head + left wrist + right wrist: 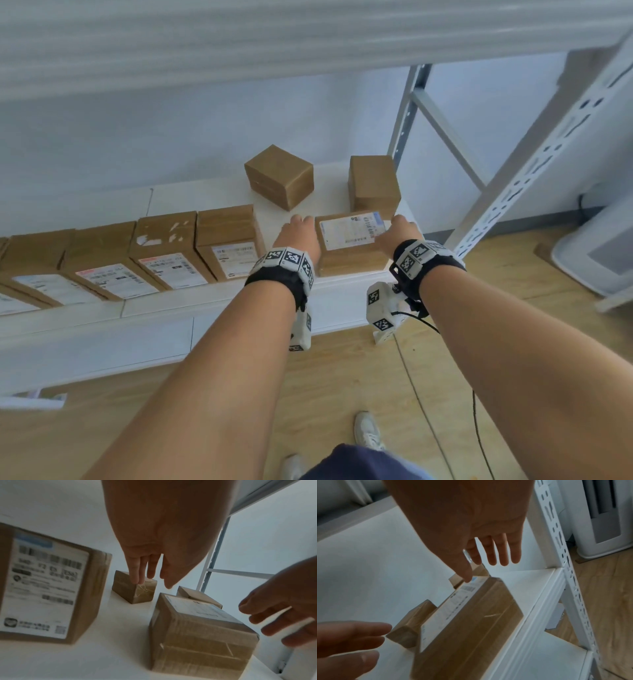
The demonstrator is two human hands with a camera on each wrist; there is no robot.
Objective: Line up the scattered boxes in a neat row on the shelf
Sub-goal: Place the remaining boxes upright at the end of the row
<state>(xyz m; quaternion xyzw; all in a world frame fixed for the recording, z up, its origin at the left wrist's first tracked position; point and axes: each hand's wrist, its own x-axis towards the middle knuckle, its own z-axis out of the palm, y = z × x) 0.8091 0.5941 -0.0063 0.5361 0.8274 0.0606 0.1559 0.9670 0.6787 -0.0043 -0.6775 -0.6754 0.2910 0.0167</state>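
The labelled box (pixel 349 245) lies flat at the shelf (pixel 219 301) front edge, right of the aligned row of boxes (pixel 144 260). Left hand (pixel 299 234) and right hand (pixel 397 233) flank it, fingers extended and relaxed, gripping nothing. Two plain boxes (pixel 279 176) stand behind.

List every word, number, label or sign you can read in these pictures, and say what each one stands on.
None can be read for certain.
Row boxes' shipping labels: barcodes and print, too small.
Loose box's top label: barcode, too small.
Big label in the left wrist view: blurred.
Wristband squares: coded patterns, not words.
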